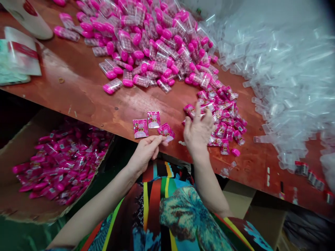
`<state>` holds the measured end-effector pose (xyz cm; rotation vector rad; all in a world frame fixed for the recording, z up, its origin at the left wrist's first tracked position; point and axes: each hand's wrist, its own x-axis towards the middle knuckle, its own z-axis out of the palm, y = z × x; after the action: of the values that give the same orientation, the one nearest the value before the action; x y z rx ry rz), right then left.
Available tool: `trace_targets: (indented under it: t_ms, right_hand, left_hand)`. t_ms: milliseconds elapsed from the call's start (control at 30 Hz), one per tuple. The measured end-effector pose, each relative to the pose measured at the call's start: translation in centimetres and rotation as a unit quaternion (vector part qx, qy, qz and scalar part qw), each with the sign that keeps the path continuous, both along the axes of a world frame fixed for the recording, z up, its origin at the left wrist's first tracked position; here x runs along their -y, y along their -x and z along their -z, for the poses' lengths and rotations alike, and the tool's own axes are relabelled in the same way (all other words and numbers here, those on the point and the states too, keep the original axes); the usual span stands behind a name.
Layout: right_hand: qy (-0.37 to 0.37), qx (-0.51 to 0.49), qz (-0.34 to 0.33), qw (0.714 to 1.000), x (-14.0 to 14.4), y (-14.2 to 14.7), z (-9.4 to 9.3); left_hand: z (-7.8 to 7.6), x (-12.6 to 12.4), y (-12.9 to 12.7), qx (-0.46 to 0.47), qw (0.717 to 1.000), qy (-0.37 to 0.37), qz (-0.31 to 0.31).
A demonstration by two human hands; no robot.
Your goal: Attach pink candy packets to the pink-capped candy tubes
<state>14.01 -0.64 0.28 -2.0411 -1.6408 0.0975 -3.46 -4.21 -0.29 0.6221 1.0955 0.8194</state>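
Note:
My left hand (148,150) is closed in a pinch at the table's front edge, its fingertips at the lower edge of a small pink packet (165,130). Two more flat packets, one on the left (140,128) and one behind (154,119), lie just beyond those fingers. Over the left side of a heap of pink packets (226,122) is my right hand (199,130), its fingers spread and slightly blurred. Whether its fingertips touch the packets I cannot tell.
Clear tubes with pink caps and small balls (154,45) are heaped at the back. Empty clear tubes (277,80) cover the right side. A cardboard box (10,205) of pink filled pieces stands low on the left. A white pouch (22,50) lies at the far left.

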Motion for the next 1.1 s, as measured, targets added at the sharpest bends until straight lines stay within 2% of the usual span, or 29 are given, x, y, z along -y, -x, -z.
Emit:
trace_targets:
  t_ms: [67,133,200,400,467,567,633,700,733,800,867,933,1100]
  right_hand:
    - [0.062,0.064,-0.079,0.993,-1.1,2.0,0.6]
    - [0.123,0.085,-0.168,0.974,-2.0,4.1,1.5]
    - [0.153,0.099,-0.212,0.96,-2.6,5.6,2.4]
    - [0.116,0.122,-0.203,0.965,-2.9,5.9,4.0]
    - [0.093,0.106,-0.203,0.969,-2.7,5.6,3.7]
    - [0.067,0.057,-0.232,0.969,-2.0,5.3,2.5]
    - [0.06,-0.002,-0.259,0.964,-1.6,5.5,1.7]
    - [0.056,-0.123,-0.263,0.955,-1.4,5.8,1.3]
    - [0.055,-0.205,-0.252,0.944,-1.5,6.0,1.3]
    - [0.051,-0.367,-0.22,0.902,-1.7,6.6,1.6]
    - [0.045,-0.459,-0.197,0.865,-2.2,7.1,1.8]
    - [0.042,-0.473,-0.203,0.856,-2.6,7.5,1.9]
    - [0.048,-0.417,-0.255,0.871,-3.8,8.8,1.4]
  left_hand:
    - [0.0,0.0,0.5,0.001,1.0,-0.001,-0.012]
    - [0.0,-0.1,0.9,-0.002,1.0,-0.003,-0.027]
    - [0.0,-0.1,1.3,-0.009,0.999,-0.007,-0.045]
    - [-0.1,-0.3,2.4,-0.01,0.998,-0.021,-0.066]
    - [-0.1,-0.9,2.5,-0.011,0.994,-0.035,-0.106]
    - [-0.3,-2.2,2.5,0.002,0.986,-0.046,-0.159]
    - [-0.3,-3.0,2.4,0.015,0.987,-0.046,-0.152]
    - [-0.4,-3.7,2.4,0.025,0.988,-0.047,-0.142]
    - [-0.4,-4.0,2.5,0.028,0.988,-0.048,-0.144]
    - [-0.4,-4.4,2.6,0.033,0.988,-0.047,-0.141]
    - [-0.5,-4.6,2.8,0.039,0.99,-0.041,-0.128]
    - [-0.6,-4.8,3.2,0.048,0.992,-0.032,-0.115]
    - [-0.5,-6.0,4.2,0.065,0.99,-0.019,-0.127]
